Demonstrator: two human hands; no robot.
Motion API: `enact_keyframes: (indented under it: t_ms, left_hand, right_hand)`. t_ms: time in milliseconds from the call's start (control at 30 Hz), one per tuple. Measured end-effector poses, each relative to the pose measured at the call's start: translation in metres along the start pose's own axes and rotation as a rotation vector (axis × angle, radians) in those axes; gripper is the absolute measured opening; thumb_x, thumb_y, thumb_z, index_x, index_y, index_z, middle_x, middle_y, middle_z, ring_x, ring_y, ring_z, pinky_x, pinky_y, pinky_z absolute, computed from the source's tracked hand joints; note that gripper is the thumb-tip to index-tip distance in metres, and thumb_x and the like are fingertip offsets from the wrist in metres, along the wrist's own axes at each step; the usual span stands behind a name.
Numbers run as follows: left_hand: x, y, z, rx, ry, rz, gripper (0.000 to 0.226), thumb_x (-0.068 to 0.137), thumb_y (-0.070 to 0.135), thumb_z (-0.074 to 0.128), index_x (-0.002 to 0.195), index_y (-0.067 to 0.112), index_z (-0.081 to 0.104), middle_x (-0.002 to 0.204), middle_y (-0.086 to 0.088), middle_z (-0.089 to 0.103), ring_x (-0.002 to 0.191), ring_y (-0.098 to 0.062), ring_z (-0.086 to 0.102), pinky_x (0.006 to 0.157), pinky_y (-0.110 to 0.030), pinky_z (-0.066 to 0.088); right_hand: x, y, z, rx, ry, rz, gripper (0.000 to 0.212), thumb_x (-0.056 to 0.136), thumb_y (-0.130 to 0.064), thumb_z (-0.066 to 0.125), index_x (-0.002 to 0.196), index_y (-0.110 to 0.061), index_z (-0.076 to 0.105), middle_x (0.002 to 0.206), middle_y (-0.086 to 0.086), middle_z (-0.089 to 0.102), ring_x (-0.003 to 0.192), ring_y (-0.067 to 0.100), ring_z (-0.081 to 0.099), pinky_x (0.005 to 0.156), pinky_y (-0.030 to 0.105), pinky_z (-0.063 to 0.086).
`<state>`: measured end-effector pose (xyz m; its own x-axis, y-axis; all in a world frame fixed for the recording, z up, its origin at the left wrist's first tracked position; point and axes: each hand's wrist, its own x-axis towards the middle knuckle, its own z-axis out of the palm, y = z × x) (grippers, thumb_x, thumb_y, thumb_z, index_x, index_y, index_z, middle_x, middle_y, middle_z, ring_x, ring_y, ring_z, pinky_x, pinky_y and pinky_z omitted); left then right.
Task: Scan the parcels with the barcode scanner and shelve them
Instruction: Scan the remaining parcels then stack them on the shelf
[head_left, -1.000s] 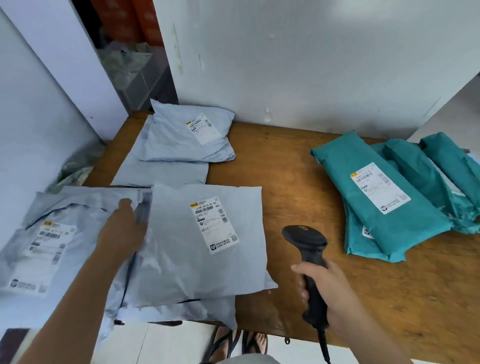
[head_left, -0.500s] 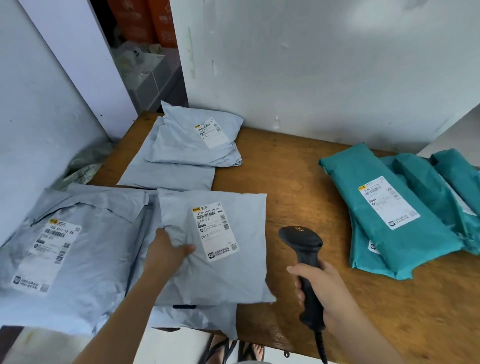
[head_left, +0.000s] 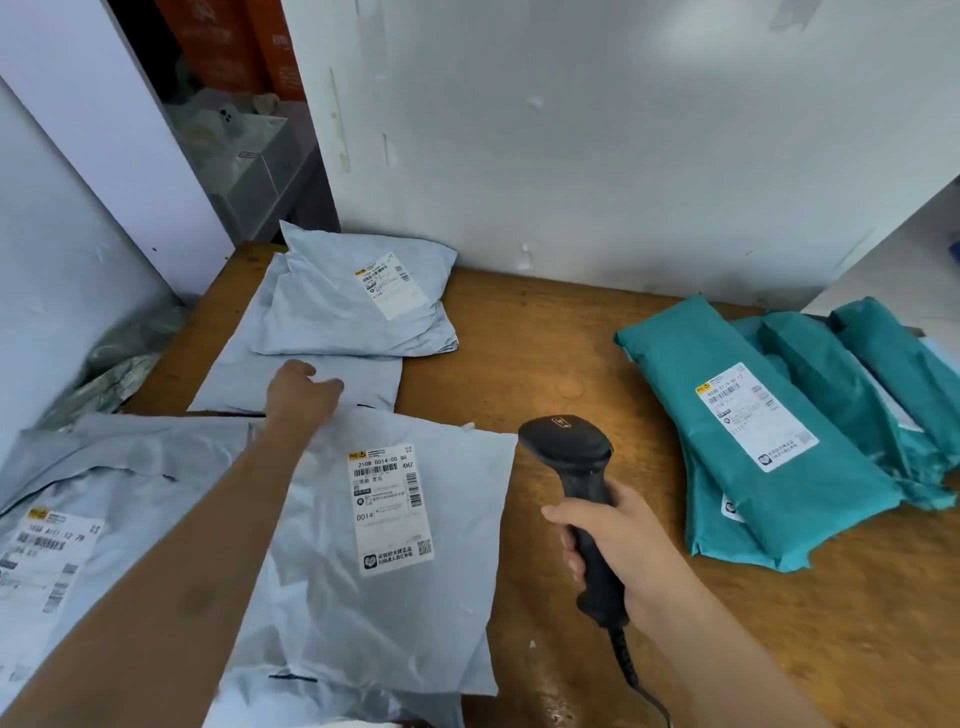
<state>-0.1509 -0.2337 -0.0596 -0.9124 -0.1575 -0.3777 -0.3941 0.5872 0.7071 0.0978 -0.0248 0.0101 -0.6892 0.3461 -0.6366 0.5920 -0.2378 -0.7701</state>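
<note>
My right hand (head_left: 623, 545) grips the handle of a black barcode scanner (head_left: 571, 467), held upright over the wooden table (head_left: 545, 364) with its head pointing away. A grey parcel (head_left: 395, 597) with a white label lies flat in front of me. My left hand (head_left: 301, 387) reaches past its far edge and rests on a flat grey parcel (head_left: 363, 379) behind it; its fingers lie low and I cannot see a grip. Another grey parcel (head_left: 337, 306) sits on that one at the back. A large grey parcel (head_left: 104, 493) lies at the left.
A pile of teal parcels (head_left: 769, 441) lies at the right of the table. White walls (head_left: 571, 130) close the back and left. A gap at the back left shows orange boxes (head_left: 234, 47) and clutter. Crumpled plastic (head_left: 119, 364) lies beside the table's left edge.
My left hand left the near grey parcel and moved forward onto the flat grey parcel behind it. The scanner hand stayed roughly in place, and the view shifted closer.
</note>
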Motion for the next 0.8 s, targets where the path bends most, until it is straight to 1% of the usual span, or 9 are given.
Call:
enact_keyframes:
  t_ms: [67, 100, 167, 233, 367, 433, 567, 667, 800]
  left_hand:
    - [0.044, 0.010, 0.003, -0.437, -0.092, -0.215, 0.012, 0.083, 0.013, 0.064, 0.083, 0.004, 0.055, 0.098, -0.016, 0.052, 0.062, -0.023, 0.052, 0.052, -0.023, 0.051]
    - [0.058, 0.014, 0.007, -0.542, -0.131, -0.260, 0.010, 0.086, 0.014, 0.061, 0.091, 0.006, 0.056, 0.105, -0.013, 0.054, 0.064, -0.019, 0.054, 0.048, -0.022, 0.051]
    - [0.077, 0.025, 0.018, -0.675, -0.159, -0.325, 0.017, 0.092, 0.017, 0.055, 0.107, 0.011, 0.050, 0.127, -0.006, 0.054, 0.086, -0.017, 0.060, 0.063, -0.020, 0.050]
    - [0.090, 0.034, 0.030, -0.791, -0.211, -0.418, 0.022, 0.093, 0.021, 0.055, 0.113, 0.018, 0.046, 0.130, 0.002, 0.050, 0.111, -0.017, 0.055, 0.079, -0.025, 0.047]
    - [0.117, 0.037, 0.060, -0.954, -0.311, -0.685, 0.028, 0.088, 0.027, 0.062, 0.108, 0.012, 0.051, 0.130, -0.002, 0.055, 0.114, -0.021, 0.055, 0.090, -0.034, 0.047]
    - [0.118, 0.040, 0.069, -0.891, -0.307, -0.682, 0.019, 0.090, 0.029, 0.059, 0.098, 0.013, 0.053, 0.129, 0.003, 0.056, 0.118, -0.016, 0.054, 0.090, -0.030, 0.046]
    - [0.121, 0.045, 0.073, -0.996, -0.309, -0.579, 0.037, 0.093, 0.017, 0.051, 0.130, 0.015, 0.046, 0.139, -0.005, 0.049, 0.127, -0.026, 0.049, 0.094, -0.040, 0.046]
    - [0.095, 0.060, 0.074, -1.118, -0.370, -0.399, 0.019, 0.090, 0.004, 0.047, 0.107, 0.009, 0.054, 0.121, -0.011, 0.059, 0.114, -0.030, 0.057, 0.097, -0.046, 0.049]
    - [0.035, 0.090, 0.070, -1.299, -0.466, -0.248, 0.012, 0.088, -0.004, 0.049, 0.095, 0.002, 0.056, 0.101, -0.013, 0.067, 0.091, -0.024, 0.068, 0.080, -0.040, 0.058]
  right_hand:
    - [0.003, -0.008, 0.000, 0.001, -0.010, 0.009, 0.015, 0.081, -0.008, 0.068, 0.080, -0.008, 0.053, 0.053, 0.007, 0.053, 0.040, 0.017, 0.043, 0.044, 0.024, 0.038]
    - [0.005, -0.010, -0.002, 0.012, -0.011, 0.019, 0.016, 0.081, -0.008, 0.068, 0.080, -0.008, 0.053, 0.053, 0.007, 0.052, 0.040, 0.017, 0.043, 0.044, 0.024, 0.038]
    - [0.007, -0.011, -0.007, 0.036, -0.001, 0.036, 0.017, 0.080, -0.006, 0.068, 0.078, -0.008, 0.051, 0.053, 0.008, 0.051, 0.040, 0.018, 0.042, 0.045, 0.026, 0.036]
    - [0.008, -0.009, -0.014, 0.053, 0.033, 0.051, 0.018, 0.080, -0.004, 0.068, 0.077, -0.006, 0.050, 0.053, 0.009, 0.049, 0.039, 0.018, 0.040, 0.044, 0.026, 0.035]
    - [0.005, -0.001, -0.025, 0.124, 0.101, 0.098, 0.017, 0.081, -0.003, 0.066, 0.079, -0.005, 0.049, 0.053, 0.009, 0.048, 0.038, 0.018, 0.039, 0.044, 0.026, 0.034]
    - [0.003, 0.001, -0.030, 0.142, 0.125, 0.117, 0.017, 0.081, -0.003, 0.066, 0.079, -0.004, 0.049, 0.053, 0.009, 0.047, 0.038, 0.018, 0.039, 0.043, 0.025, 0.033]
    - [0.001, 0.006, -0.036, 0.169, 0.146, 0.127, 0.016, 0.081, -0.005, 0.066, 0.078, -0.005, 0.050, 0.052, 0.007, 0.048, 0.038, 0.016, 0.040, 0.042, 0.024, 0.034]
    - [-0.001, 0.007, -0.037, 0.184, 0.138, 0.121, 0.017, 0.081, -0.005, 0.066, 0.079, -0.005, 0.050, 0.052, 0.007, 0.048, 0.039, 0.017, 0.040, 0.042, 0.024, 0.034]
    - [-0.006, 0.004, -0.044, 0.184, 0.122, 0.092, 0.015, 0.082, -0.004, 0.065, 0.085, -0.005, 0.050, 0.052, 0.007, 0.048, 0.039, 0.017, 0.039, 0.041, 0.024, 0.034]
